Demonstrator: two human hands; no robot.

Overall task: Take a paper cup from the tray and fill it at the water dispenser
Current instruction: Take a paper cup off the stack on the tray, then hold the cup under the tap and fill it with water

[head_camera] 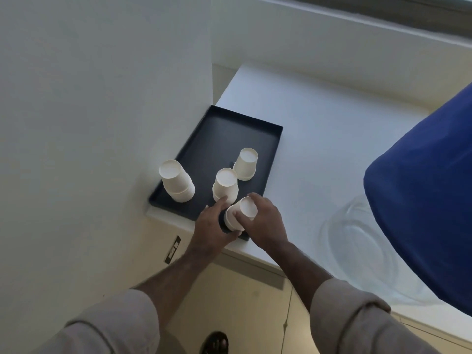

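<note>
A dark tray [224, 134] lies on the white counter by the wall, with several upside-down white paper cup stacks on it. The nearest stack [241, 212] stands at the tray's front right corner. My right hand [265, 221] grips the top cup of that stack from the right, fingers curled over its upturned base. My left hand [213, 224] presses against the lower part of the same stack from the left. Other stacks stand at the tray's left [176, 181], middle [225, 185] and further back [245, 163]. The water dispenser's blue bottle [429, 190] looms at the right.
A white wall [102, 98] runs along the tray's left side. The white counter [332, 149] stretches right towards the bottle. A clear rounded base [357, 238] sits under the bottle. A foot [215, 343] shows on the floor below the counter edge.
</note>
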